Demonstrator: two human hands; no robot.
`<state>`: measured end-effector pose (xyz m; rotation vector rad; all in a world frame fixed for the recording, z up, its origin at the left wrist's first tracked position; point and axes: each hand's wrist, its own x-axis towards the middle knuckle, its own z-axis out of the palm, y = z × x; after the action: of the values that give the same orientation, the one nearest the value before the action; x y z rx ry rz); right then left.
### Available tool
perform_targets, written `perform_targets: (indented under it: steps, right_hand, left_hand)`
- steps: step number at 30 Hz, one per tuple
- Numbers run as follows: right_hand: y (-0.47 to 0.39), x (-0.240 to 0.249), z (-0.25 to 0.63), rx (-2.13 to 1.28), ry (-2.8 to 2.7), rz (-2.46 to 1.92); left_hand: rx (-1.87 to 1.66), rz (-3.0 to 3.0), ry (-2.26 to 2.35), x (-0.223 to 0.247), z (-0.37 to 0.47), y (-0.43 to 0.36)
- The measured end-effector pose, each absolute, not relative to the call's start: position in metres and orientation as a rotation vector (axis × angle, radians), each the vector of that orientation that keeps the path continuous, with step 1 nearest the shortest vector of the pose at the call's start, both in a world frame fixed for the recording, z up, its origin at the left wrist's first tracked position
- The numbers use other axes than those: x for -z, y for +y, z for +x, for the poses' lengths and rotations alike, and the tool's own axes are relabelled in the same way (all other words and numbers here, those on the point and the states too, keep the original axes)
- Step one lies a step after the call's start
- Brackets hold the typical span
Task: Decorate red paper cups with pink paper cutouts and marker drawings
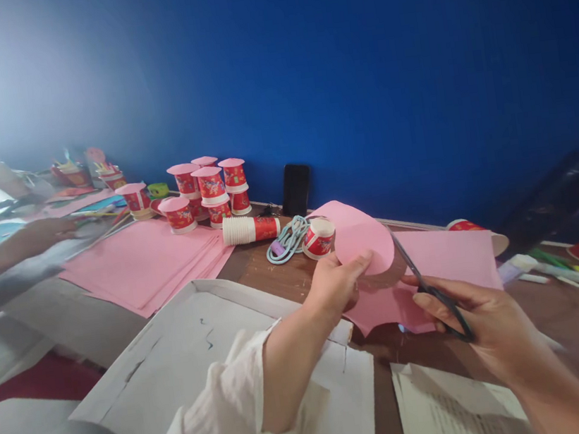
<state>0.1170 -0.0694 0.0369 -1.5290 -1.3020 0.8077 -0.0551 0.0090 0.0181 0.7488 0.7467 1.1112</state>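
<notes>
A pink paper piece (363,232) with a rounded edge is pinched between the thumb and fingers of my left hand (335,282). My right hand (473,314) grips black-handled scissors (409,258), whose blades point up along the right edge of that piece. Beneath and to the right lie a pink sheet (448,253) and a pink offcut (387,307) with a curved, pointed edge. A red-patterned paper cup (318,238) stands just behind my left hand, beside a coiled light-blue cable (292,238).
Stacked red cups (210,184) with pink discs on top, a lying cup stack (251,229), a phone (296,187) and pink sheets (151,260) are further back. A white box lid (189,344) and printed pages (458,408) lie nearer. Another person's hand (44,235) is at left.
</notes>
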Motion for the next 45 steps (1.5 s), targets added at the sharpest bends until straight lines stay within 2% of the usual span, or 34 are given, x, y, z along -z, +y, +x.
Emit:
perform_targets:
  steps: [6, 12, 24, 45]
  right_hand:
    - [-0.069, -0.037, 0.117, -0.821, -1.336, -1.516]
    - [-0.071, -0.04, 0.113, -0.866, -1.346, -1.516]
    - [-0.075, -0.039, 0.105, -0.734, -1.247, -1.529]
    - [-0.075, -0.041, 0.1, -0.737, -1.158, -1.502]
  left_hand:
    - [-1.216, 0.772, 0.692, -0.008, -0.053, 0.014]
    - [-1.142, 0.808, 0.739, -0.014, -0.055, 0.012]
    - [-1.06, 0.878, 0.752, -0.021, -0.058, 0.007]
    - [-1.021, 0.797, 0.706, -0.013, -0.055, 0.012]
